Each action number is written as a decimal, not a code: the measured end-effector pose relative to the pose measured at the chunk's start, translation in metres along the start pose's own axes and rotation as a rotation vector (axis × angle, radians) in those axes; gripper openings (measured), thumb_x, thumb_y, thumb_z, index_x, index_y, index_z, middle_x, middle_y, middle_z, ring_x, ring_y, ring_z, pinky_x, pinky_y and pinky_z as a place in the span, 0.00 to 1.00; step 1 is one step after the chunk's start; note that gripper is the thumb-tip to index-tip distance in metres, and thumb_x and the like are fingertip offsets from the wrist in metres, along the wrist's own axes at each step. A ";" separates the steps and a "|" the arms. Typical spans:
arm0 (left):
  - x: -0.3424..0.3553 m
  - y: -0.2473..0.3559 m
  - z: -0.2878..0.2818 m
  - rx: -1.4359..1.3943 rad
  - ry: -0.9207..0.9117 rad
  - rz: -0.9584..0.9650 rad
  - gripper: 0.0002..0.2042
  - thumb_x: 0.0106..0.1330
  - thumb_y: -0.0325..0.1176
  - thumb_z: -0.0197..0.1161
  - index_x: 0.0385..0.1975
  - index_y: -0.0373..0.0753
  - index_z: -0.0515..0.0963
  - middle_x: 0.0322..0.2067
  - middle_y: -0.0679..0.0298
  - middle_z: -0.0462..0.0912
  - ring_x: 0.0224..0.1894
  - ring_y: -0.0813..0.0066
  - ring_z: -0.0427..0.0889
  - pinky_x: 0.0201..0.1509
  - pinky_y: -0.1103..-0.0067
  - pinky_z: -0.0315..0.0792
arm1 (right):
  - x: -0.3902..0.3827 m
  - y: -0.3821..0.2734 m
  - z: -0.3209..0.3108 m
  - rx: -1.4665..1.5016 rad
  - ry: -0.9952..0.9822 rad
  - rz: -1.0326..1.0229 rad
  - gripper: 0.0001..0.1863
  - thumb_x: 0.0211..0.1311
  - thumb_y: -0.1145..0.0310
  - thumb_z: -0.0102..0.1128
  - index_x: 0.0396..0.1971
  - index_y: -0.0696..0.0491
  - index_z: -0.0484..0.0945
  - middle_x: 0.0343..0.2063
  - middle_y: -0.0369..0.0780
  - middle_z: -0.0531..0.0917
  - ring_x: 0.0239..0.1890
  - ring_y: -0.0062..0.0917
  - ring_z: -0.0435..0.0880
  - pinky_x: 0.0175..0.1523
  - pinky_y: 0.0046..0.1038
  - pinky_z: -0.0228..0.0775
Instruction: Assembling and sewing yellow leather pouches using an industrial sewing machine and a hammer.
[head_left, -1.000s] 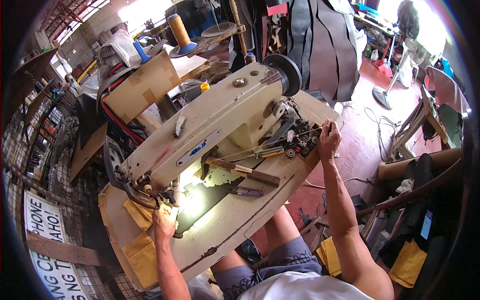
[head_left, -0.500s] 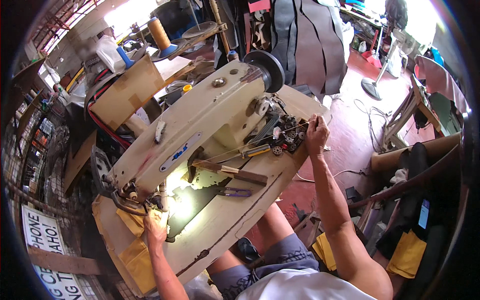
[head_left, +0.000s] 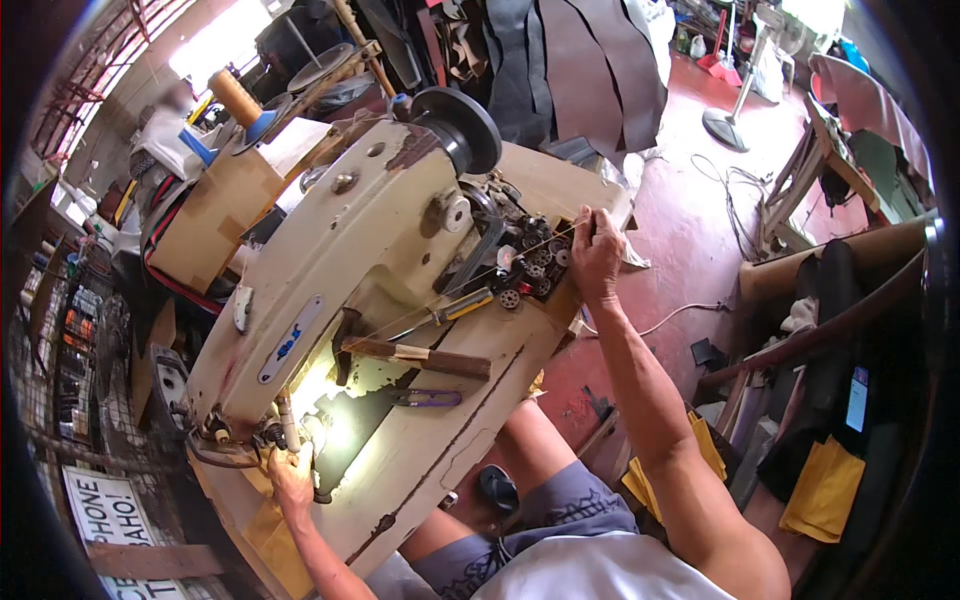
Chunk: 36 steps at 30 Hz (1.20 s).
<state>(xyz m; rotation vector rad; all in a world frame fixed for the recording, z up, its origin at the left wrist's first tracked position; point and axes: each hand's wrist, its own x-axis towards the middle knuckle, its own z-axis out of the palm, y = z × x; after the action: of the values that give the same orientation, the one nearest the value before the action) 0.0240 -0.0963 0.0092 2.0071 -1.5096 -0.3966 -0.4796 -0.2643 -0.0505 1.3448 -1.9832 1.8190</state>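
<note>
A cream sewing machine stands on a worn table. My left hand is at its needle end, beside the lit lamp, with fingers pinched together; what they hold is hidden. Past the table's right edge, my right hand is closed on a thin thread, which stretches taut across the bed toward the needle end. Below the thread lie a hammer, a yellow-handled screwdriver and purple thread snips. A pile of metal bobbins sits next to my right hand.
Behind the machine are a cardboard box and an orange thread cone. Dark leather sheets hang at the back. Yellow pieces lie at right, near long rolls. A cable runs over the red floor.
The view has shifted, so the machine and table appear farther left and turned slightly. Both hands keep nearly the same places by the machine, the thread still taut from my right hand.
</note>
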 end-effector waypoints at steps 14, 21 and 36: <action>-0.001 0.012 -0.001 -0.032 -0.072 -0.104 0.07 0.65 0.30 0.64 0.37 0.34 0.76 0.23 0.71 0.73 0.23 0.81 0.68 0.27 0.79 0.64 | 0.003 -0.004 -0.009 0.027 -0.022 -0.028 0.12 0.67 0.69 0.55 0.23 0.58 0.70 0.24 0.48 0.74 0.31 0.46 0.75 0.38 0.42 0.66; -0.008 0.040 0.000 -0.139 -0.079 -0.172 0.07 0.65 0.30 0.64 0.38 0.35 0.76 0.24 0.71 0.73 0.25 0.81 0.68 0.29 0.80 0.64 | 0.002 -0.007 -0.009 0.006 -0.018 -0.043 0.12 0.67 0.69 0.55 0.24 0.59 0.71 0.24 0.48 0.75 0.32 0.46 0.75 0.39 0.42 0.67; -0.003 0.018 0.002 -0.087 -0.011 -0.023 0.17 0.64 0.33 0.65 0.18 0.41 0.63 0.13 0.74 0.65 0.15 0.84 0.64 0.19 0.79 0.59 | 0.002 -0.004 -0.006 -0.032 -0.008 -0.046 0.14 0.68 0.68 0.54 0.23 0.58 0.71 0.23 0.47 0.74 0.29 0.45 0.75 0.36 0.41 0.67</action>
<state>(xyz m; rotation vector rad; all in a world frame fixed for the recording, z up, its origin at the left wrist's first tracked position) 0.0083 -0.0975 0.0177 1.9589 -1.4522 -0.4753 -0.4804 -0.2598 -0.0451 1.3793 -1.9602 1.7566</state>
